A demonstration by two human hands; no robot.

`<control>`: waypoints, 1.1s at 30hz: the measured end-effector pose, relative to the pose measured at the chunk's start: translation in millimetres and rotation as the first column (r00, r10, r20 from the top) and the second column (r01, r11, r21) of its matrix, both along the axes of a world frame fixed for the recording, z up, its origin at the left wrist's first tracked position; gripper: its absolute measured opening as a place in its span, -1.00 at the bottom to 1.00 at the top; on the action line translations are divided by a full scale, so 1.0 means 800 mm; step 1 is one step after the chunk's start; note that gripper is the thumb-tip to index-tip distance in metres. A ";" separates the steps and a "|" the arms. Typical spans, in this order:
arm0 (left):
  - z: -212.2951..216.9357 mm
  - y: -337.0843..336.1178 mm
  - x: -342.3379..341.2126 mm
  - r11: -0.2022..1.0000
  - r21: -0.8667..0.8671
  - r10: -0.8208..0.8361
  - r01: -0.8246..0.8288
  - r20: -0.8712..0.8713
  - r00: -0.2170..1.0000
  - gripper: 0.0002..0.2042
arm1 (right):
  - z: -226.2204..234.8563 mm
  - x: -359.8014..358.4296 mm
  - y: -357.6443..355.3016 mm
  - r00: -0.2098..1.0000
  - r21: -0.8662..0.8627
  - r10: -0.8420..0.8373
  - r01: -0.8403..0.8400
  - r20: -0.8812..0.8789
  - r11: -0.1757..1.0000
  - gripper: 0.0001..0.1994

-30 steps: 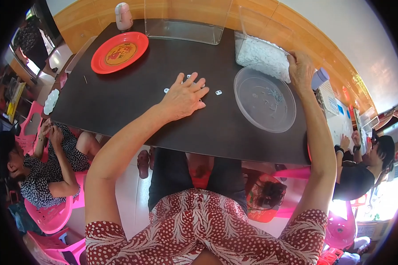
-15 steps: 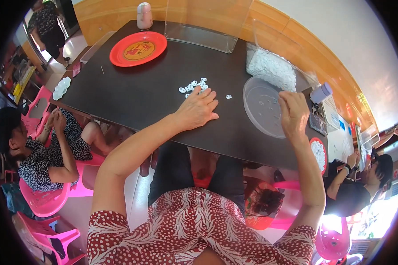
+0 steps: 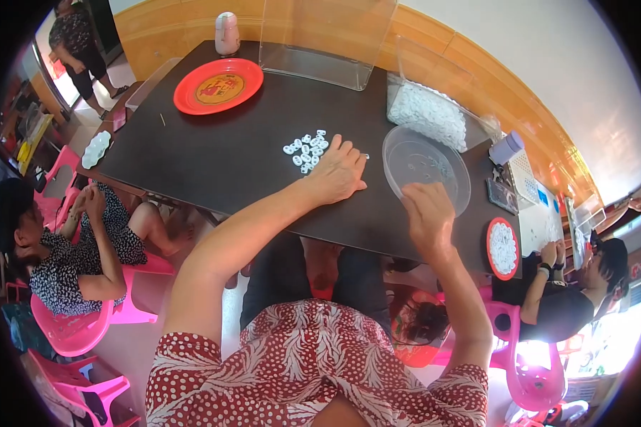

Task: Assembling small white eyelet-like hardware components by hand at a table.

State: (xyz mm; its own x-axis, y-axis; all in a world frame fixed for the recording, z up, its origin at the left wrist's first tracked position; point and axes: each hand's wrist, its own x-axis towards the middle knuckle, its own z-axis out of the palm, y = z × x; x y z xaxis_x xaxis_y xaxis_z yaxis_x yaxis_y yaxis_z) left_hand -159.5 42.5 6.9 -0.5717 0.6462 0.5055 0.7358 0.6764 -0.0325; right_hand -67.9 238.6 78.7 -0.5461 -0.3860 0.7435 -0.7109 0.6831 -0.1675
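Several small white oval pieces with dark holes (image 3: 305, 151) lie in a loose pile on the dark table (image 3: 242, 153). Just right of the pile, my left hand (image 3: 338, 173) rests on the tabletop with its fingers stretched out. One more white piece shows partly at its fingertips. My right hand (image 3: 431, 219) hovers over the near edge of a round clear plastic lid (image 3: 399, 167), its fingers pressed together; anything in them is hidden. A few tiny thin bits lie scattered on that lid.
A clear box of white pieces (image 3: 431, 117) stands behind the lid. Around the table are a red plate (image 3: 242, 103), a pink flask (image 3: 226, 35), a phone (image 3: 502, 196), a purple-capped bottle (image 3: 506, 147) and a red dish of white pieces (image 3: 503, 249). People sit on both sides.
My left hand has slid right, off the pile, toward the single piece, uncovering more of the pile. My right hand has come nearer and left, from the lid's right side to its near edge.
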 end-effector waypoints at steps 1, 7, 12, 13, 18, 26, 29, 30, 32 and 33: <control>0.001 0.003 -0.003 0.999 0.032 -0.003 0.005 -0.073 0.997 -0.53 | -0.002 0.003 0.004 1.000 -0.012 -0.012 0.012 0.009 1.000 -0.81; 0.002 0.003 -0.006 0.998 0.054 -0.031 0.035 -0.071 0.997 -0.59 | -0.012 0.020 0.014 0.996 -0.050 -0.056 0.060 0.067 0.997 -0.83; 0.009 -0.007 -0.002 1.000 -0.006 0.002 -0.001 0.042 0.999 -0.64 | -0.021 0.030 0.013 0.993 -0.082 -0.061 0.069 0.096 0.994 -0.85; 0.008 -0.006 -0.005 1.000 0.026 -0.011 0.010 0.031 0.999 -0.63 | -0.023 0.029 0.011 0.993 -0.093 -0.054 0.064 0.104 0.994 -0.85; -0.012 0.015 -0.011 0.997 0.012 -0.079 0.078 0.072 0.994 -0.63 | -0.035 0.039 -0.001 0.987 -0.128 -0.020 0.041 0.158 0.991 -0.85; -0.009 -0.008 0.024 0.997 -0.035 -0.069 0.070 0.019 0.997 -0.70 | -0.050 0.056 0.011 0.967 -0.181 -0.017 0.065 0.254 0.981 -0.86; -0.005 -0.021 0.034 0.996 0.023 -0.081 0.081 -0.003 0.997 -0.74 | -0.054 0.057 0.007 0.970 -0.199 -0.002 0.053 0.244 0.979 -0.84; -0.004 -0.027 0.034 0.996 0.036 -0.080 0.081 -0.029 0.996 -0.74 | -0.053 0.058 0.005 0.968 -0.202 -0.003 0.055 0.250 0.978 -0.84; -0.003 -0.038 0.034 0.979 0.171 -0.096 0.106 -0.068 0.993 -0.81 | -0.049 0.057 0.000 0.970 -0.226 0.023 0.033 0.241 0.974 -0.84; -0.002 -0.043 0.034 0.960 0.246 -0.109 0.133 -0.110 0.988 -0.86 | -0.048 0.057 0.000 0.969 -0.230 0.017 0.041 0.247 0.972 -0.84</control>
State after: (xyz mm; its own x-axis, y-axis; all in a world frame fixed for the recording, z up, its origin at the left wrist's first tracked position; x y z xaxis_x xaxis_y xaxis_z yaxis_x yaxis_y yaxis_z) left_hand -132.7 8.1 5.6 -0.4387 0.5523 0.7089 0.8145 0.5777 0.0540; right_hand -22.4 238.7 40.0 -0.7265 -0.2113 0.6538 -0.6196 0.6130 -0.4904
